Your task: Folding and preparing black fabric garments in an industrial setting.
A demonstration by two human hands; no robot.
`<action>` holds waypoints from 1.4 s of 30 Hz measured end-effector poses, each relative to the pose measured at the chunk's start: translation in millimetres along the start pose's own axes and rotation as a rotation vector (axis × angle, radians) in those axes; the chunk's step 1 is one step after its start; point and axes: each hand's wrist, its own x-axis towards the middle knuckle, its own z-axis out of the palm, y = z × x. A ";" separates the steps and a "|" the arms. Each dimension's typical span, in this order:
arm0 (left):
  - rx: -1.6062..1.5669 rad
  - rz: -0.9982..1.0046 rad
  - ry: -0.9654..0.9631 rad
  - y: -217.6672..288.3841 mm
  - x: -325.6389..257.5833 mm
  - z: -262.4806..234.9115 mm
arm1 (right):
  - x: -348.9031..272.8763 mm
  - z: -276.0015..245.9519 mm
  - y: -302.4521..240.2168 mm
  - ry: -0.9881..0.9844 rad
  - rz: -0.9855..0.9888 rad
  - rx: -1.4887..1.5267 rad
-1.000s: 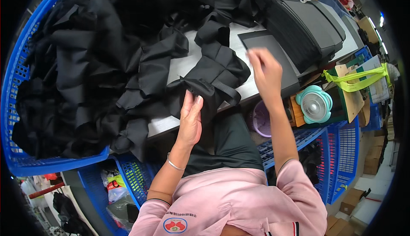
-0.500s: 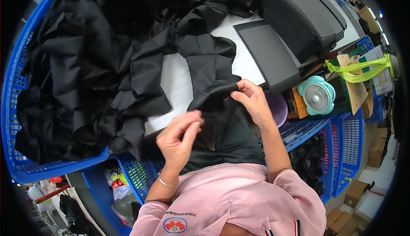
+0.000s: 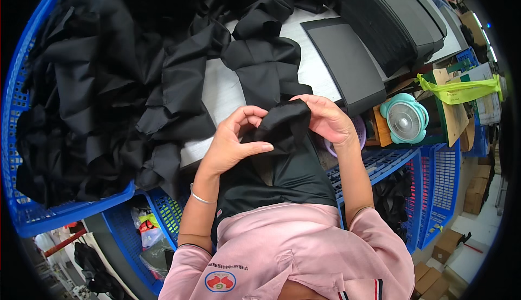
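Note:
A black fabric piece (image 3: pixel 285 125) hangs over my lap, its near part lifted and folded over. My right hand (image 3: pixel 329 120) is closed on its upper right edge, thumb and fingers pinching the cloth. At the left side of this piece is my left hand (image 3: pixel 225 143), thumb and fingers spread apart, the thumb lying in front of the cloth and the curled fingertips near its edge. Beyond the hands, more black fabric (image 3: pixel 266 64) lies on the white tabletop (image 3: pixel 223 91). A strip of similar cloth (image 3: pixel 184 91) lies to the left.
A large blue basket (image 3: pixel 70 213) heaped with black fabric fills the left. Flat dark panels (image 3: pixel 347 64) lie at the right, beside a black stack (image 3: pixel 380 26). A teal fan (image 3: pixel 404 119) and a purple basket (image 3: pixel 359 131) stand nearby. Another blue crate (image 3: pixel 380 167) sits below right.
My left hand has moved up to the cloth's left side and its fingers have spread. My right hand has raised and turned the cloth's edge, folding the near part upward.

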 end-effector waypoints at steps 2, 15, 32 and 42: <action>0.139 0.025 0.031 -2.7 -0.2 7.9 | -0.5 -3.4 -0.2 -0.001 -0.005 -0.016; 0.473 0.448 0.554 -14.1 -2.4 13.5 | 4.4 32.0 19.3 0.764 -0.994 -1.518; 0.719 0.473 0.419 1.6 -3.0 22.9 | -10.7 76.2 37.3 0.419 -0.673 -1.343; 0.738 0.500 0.291 -10.7 -1.7 10.9 | -0.7 73.9 38.7 0.535 -0.882 -1.390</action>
